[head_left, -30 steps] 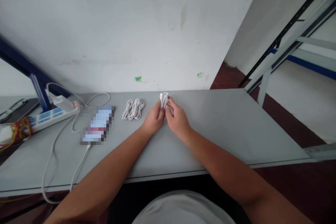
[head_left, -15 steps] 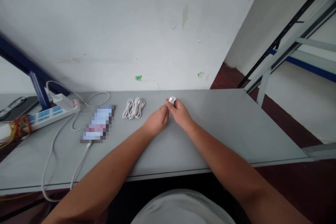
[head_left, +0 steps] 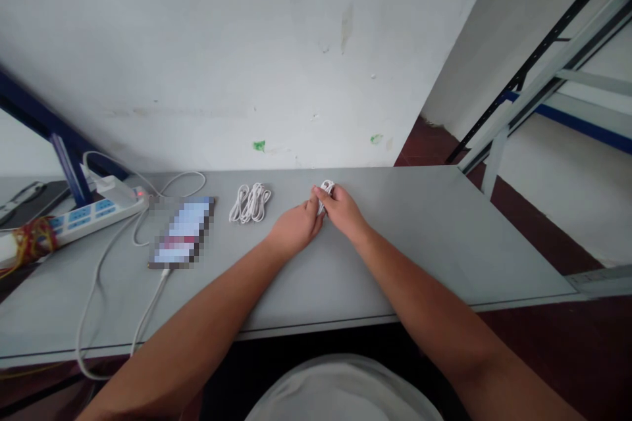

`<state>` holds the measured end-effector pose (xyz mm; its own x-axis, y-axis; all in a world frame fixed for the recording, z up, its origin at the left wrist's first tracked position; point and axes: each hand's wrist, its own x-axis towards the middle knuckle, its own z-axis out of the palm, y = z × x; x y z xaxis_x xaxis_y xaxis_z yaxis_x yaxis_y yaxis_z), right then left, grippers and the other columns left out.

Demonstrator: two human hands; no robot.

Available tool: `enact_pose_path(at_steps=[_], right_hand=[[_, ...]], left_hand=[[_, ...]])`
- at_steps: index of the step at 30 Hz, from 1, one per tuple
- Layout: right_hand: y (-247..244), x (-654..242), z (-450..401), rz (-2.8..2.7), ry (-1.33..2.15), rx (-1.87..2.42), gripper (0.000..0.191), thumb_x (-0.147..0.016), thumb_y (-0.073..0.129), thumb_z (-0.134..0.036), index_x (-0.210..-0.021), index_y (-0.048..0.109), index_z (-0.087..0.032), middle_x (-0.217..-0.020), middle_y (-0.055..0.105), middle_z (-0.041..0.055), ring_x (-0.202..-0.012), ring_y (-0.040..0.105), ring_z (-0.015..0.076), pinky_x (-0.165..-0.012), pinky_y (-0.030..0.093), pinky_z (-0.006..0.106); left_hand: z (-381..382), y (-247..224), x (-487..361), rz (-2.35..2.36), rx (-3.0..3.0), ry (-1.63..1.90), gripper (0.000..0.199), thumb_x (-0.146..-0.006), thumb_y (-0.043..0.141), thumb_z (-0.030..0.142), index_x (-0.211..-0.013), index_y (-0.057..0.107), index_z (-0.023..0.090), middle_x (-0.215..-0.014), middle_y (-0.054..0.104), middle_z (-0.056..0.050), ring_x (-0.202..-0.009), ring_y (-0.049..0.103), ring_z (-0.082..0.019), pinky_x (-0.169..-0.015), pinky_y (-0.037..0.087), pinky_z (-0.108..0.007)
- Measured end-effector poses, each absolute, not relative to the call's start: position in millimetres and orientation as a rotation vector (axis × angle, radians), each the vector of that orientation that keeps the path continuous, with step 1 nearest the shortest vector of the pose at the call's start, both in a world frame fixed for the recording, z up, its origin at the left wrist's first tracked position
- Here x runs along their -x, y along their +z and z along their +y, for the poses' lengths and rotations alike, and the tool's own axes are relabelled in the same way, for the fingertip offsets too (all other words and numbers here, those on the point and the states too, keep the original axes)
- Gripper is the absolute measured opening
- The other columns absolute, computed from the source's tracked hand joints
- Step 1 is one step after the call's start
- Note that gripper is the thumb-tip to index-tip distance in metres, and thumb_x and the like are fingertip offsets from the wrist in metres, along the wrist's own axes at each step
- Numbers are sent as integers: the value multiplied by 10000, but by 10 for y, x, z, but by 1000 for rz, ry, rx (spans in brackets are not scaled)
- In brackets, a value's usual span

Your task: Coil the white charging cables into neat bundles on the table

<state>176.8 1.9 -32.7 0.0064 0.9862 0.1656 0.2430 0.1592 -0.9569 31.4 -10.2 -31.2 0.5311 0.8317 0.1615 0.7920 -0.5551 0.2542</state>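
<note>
our left hand (head_left: 297, 227) and right hand (head_left: 343, 212) meet on the grey table (head_left: 419, 256), fingers pressed together, pinching a small white cable bundle (head_left: 325, 196) between them, its loops showing just past our right fingertips. to the left lie a pixelated phone (head_left: 182, 233) with a white cord plugged in and, just beside our left hand, a coiled white cable (head_left: 250, 203). further left sits a white power strip (head_left: 93, 217); beyond everything rises a scuffed white wall (head_left: 197, 46).

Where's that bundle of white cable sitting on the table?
In the head view, the white cable bundle lies near the far edge of the grey table, between the pixelated phone and the person's left hand.
</note>
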Motion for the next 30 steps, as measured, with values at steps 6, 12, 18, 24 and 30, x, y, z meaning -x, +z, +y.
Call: enact_pose_path(at_steps=[6, 12, 18, 24, 30], right_hand=[[-342, -1750, 30, -1386, 1078, 1222, 429, -797, 540, -643, -784, 473, -220, -566, 437, -59, -523, 420, 114, -513, 356, 240], [-369, -1740, 66, -1253, 1305, 1070, 429, -775, 577, -631, -789, 404, -239, -541, 338, -95, -434, 333, 83, -427, 274, 223], [-384, -1708, 52, -1186, 1318, 1055, 400, -776, 584, -588, -802, 377, -246, -564, 330, -96, -440, 341, 83, -436, 288, 222], [-391, -1711, 25, -1310, 1101, 1136, 387, -817, 525, -606, -800, 449, -227, -659, 444, -44, -572, 444, 112, -539, 394, 236], [-356, -1751, 26, -1437, 1003, 1192, 389, -823, 529, -599, -807, 504, -211, -670, 508, -23, -601, 469, 127, -571, 398, 241]], left_hand=[[-111, -293, -287, 1312, -2519, 563, 414, -990, 246, 317, -1318, 413, 127, -1067, 624, -146, -893, 632, -238, -779, 502, -379], [-88, -311, -268, 1165, -2359, 761, 419, -985, 288, 306, -1354, 424, 160, -1087, 621, -122, -990, 600, -221, -871, 476, -366], [-73, -302, -268, 1153, -2302, 730, 394, -987, 294, 347, -1307, 460, 188, -1068, 660, -99, -979, 619, -222, -837, 478, -350], [-88, -285, -288, 1453, -2479, 465, 347, -977, 301, 439, -994, 528, 178, -885, 655, -95, -759, 627, -217, -636, 440, -315], [-87, -284, -322, 1565, -2568, 311, 358, -991, 250, 391, -963, 523, 161, -880, 656, -116, -721, 631, -210, -630, 430, -318]])
